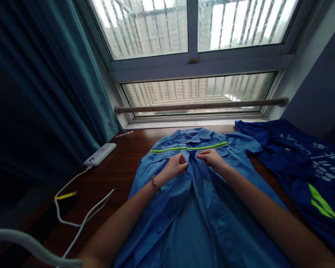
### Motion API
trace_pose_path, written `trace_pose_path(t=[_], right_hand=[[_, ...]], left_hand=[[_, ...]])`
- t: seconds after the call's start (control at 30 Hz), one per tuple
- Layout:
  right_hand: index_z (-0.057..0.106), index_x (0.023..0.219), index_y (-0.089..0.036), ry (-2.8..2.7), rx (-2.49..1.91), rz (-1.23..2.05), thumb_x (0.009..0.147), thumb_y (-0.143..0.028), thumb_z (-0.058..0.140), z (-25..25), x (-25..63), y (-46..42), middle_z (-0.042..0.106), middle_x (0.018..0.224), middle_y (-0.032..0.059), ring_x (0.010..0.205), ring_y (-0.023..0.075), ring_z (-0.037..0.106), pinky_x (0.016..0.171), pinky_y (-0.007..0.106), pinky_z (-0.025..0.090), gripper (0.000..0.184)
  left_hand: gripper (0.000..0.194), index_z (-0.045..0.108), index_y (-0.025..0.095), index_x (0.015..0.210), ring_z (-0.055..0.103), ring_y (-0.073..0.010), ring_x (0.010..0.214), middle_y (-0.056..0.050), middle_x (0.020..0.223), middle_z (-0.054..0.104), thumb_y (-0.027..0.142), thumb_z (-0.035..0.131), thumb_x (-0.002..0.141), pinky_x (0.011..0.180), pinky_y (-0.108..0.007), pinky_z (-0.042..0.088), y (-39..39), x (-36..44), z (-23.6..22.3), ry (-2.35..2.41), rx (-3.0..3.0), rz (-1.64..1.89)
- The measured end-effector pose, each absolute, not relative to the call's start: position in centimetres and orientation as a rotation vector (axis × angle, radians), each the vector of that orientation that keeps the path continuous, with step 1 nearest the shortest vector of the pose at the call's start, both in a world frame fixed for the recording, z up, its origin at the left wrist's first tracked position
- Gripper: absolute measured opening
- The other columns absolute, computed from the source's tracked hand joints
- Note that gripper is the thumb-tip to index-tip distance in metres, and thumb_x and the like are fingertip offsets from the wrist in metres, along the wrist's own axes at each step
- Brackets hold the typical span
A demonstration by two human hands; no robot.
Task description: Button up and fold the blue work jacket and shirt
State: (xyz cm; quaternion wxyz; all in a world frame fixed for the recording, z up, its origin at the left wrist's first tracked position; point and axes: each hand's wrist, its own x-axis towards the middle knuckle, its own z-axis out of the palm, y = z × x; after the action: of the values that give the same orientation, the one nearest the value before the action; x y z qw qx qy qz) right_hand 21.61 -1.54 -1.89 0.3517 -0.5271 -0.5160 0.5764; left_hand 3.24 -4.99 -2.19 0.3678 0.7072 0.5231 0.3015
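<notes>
A light blue work shirt (190, 227) with a yellow-green stripe across the chest lies spread out, collar toward the window. Its front hangs apart below the chest, and the two edges come together near the stripe. My left hand (178, 163), with a braided bracelet on the wrist, is closed on the left front edge of the shirt. Opposite it, my right hand (210, 158) pinches the other front edge just below the stripe. A short gap separates the two hands. Whether a button sits between the fingers is hidden.
A dark blue garment (298, 160) with white print lies at the right, touching the shirt's sleeve. On the brown wooden surface (120, 163) at the left are a white power bank (100, 154), its white cable (83, 221) and a yellow strip (66, 195). A rail (201, 106) crosses the window; a curtain (72, 74) hangs left.
</notes>
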Motion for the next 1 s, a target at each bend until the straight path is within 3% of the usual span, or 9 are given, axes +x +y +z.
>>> trace_pose_path(t=[0.13, 0.33, 0.5, 0.73, 0.87, 1.0], right_hand=[[0.059, 0.067, -0.013, -1.142, -1.280, 1.680, 0.067, -0.013, 0.053, -1.1, 22.0, -1.4, 0.058, 0.053, 0.0008, 0.045, 0.0088, 0.051, 0.045, 0.020, 0.042, 0.006], [0.055, 0.052, -0.013, -1.017, -1.251, 1.828, 0.070, -0.008, 0.045, -1.3, 22.5, -2.0, 0.057, 0.044, 0.0029, 0.040, 0.0108, 0.052, 0.043, 0.021, 0.045, 0.021], [0.062, 0.064, -0.012, -1.042, -1.130, 1.852, 0.072, -0.021, 0.056, -3.3, 22.7, -3.3, 0.063, 0.054, 0.0046, 0.049, 0.0124, 0.057, 0.049, 0.022, 0.046, 0.013], [0.063, 0.075, -0.013, -1.366, -1.014, 1.840, 0.070, -0.039, 0.061, -4.2, 23.2, -3.4, 0.059, 0.055, 0.0001, 0.047, 0.0093, 0.051, 0.046, 0.019, 0.038, 0.027], [0.061, 0.068, -0.014, -1.771, -1.070, 1.490, 0.075, -0.045, 0.051, -4.3, 23.0, -3.5, 0.055, 0.054, -0.0024, 0.050, 0.0093, 0.046, 0.046, 0.018, 0.032, 0.034], [0.059, 0.061, -0.016, -2.006, -1.077, 0.906, 0.082, -0.036, 0.042, -4.3, 22.7, -3.9, 0.053, 0.055, -0.0016, 0.057, 0.0114, 0.047, 0.053, 0.020, 0.033, 0.035]], left_hand=[[0.019, 0.052, 0.013, 0.077, 0.055, -0.0095, 0.043, 0.001, 0.053, 0.058, 0.025, 0.062, 0.067, 0.043, -0.019, 0.042, -4.1, 4.4, -1.8, 1.176, 1.440, 0.808], [0.018, 0.058, 0.009, 0.073, 0.057, -0.0078, 0.048, -0.002, 0.055, 0.059, 0.019, 0.067, 0.063, 0.046, -0.016, 0.044, -3.1, 7.4, -3.0, 1.136, 1.171, 0.802], [0.019, 0.055, 0.009, 0.072, 0.059, -0.0103, 0.049, -0.002, 0.058, 0.061, 0.016, 0.068, 0.060, 0.049, -0.019, 0.047, -3.2, 7.7, -5.2, 1.054, 1.182, 0.898], [0.024, 0.053, 0.011, 0.081, 0.063, -0.0130, 0.059, -0.005, 0.067, 0.065, 0.015, 0.068, 0.062, 0.060, -0.023, 0.052, -3.5, 6.4, -5.9, 0.958, 1.064, 0.890], [0.024, 0.053, 0.010, 0.076, 0.062, -0.0127, 0.056, -0.004, 0.062, 0.063, 0.008, 0.068, 0.058, 0.061, -0.025, 0.053, -3.7, 6.2, -5.3, 1.013, 0.992, 0.875], [0.022, 0.051, 0.011, 0.073, 0.063, -0.0136, 0.056, -0.005, 0.062, 0.063, 0.007, 0.067, 0.058, 0.060, -0.025, 0.053, -3.9, 6.3, -4.8, 1.066, 0.938, 0.894]])
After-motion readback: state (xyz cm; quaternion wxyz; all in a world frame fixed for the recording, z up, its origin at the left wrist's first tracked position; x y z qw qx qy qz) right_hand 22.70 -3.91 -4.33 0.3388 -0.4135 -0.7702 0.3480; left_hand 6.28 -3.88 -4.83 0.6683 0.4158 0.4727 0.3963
